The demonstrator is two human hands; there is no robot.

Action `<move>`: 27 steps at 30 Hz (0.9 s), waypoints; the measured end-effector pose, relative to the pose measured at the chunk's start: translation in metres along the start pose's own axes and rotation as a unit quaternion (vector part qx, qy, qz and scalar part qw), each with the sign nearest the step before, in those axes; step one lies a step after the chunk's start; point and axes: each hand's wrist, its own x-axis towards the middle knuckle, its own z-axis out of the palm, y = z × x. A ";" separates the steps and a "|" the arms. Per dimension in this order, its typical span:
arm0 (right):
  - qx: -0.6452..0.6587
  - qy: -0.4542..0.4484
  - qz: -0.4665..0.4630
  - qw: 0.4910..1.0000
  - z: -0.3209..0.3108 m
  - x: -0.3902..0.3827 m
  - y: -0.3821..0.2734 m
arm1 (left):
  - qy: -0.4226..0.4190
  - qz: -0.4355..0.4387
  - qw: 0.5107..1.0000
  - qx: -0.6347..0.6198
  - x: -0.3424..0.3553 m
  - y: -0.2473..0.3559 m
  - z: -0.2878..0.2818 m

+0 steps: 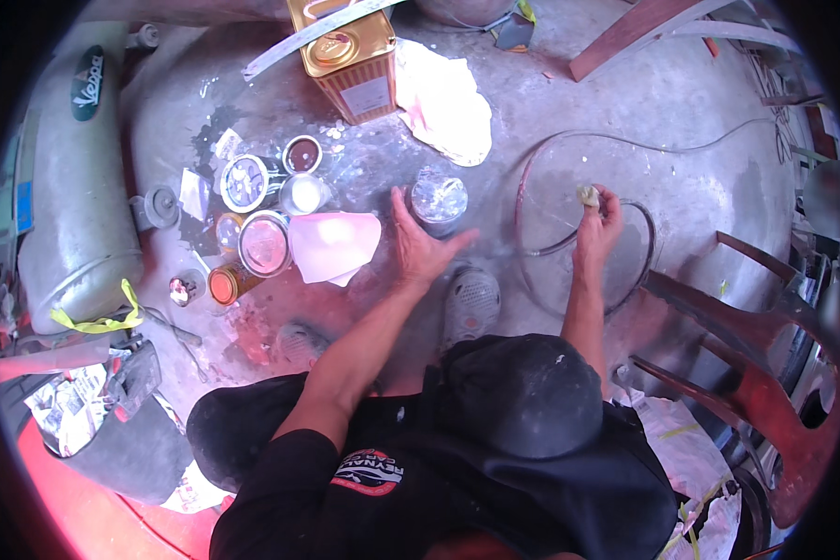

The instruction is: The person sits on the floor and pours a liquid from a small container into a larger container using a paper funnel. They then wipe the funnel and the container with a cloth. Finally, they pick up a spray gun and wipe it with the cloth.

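Observation:
My left hand is spread wide at the near side of a round can whose top is covered with clear, crinkled plastic. Its fingers lie along the can's left and the thumb points right; whether they touch the can, I cannot tell. Raised over the floor at the right, my right hand pinches a small crumpled yellowish wad between thumb and fingers. Pinkish-white paper sheets lie left of my left hand, against an open tin of pink paint.
Several paint tins, including a white-topped one, crowd the left. Beyond stand a gold square canister and a white cloth. A hose coils at right near a dark reddish frame. A grey tank stands far left.

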 end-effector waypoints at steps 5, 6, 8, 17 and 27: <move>0.001 -0.056 0.002 0.998 -0.001 0.016 -0.038 | -0.017 -0.024 0.999 0.027 -0.009 0.001 -0.011; 0.018 -0.043 -0.003 0.999 0.006 0.019 -0.061 | -0.027 -0.024 0.999 0.033 -0.015 -0.002 -0.012; 0.034 -0.069 -0.006 0.997 0.017 0.019 -0.073 | -0.034 -0.028 0.999 0.025 -0.027 -0.015 -0.010; -0.203 -0.333 -0.023 0.921 -0.014 -0.060 -0.062 | -0.009 -0.054 0.999 -0.002 -0.006 -0.002 -0.003; -0.222 -0.196 0.016 0.955 -0.087 -0.090 -0.037 | -0.088 -0.107 0.990 -0.038 0.011 -0.008 0.003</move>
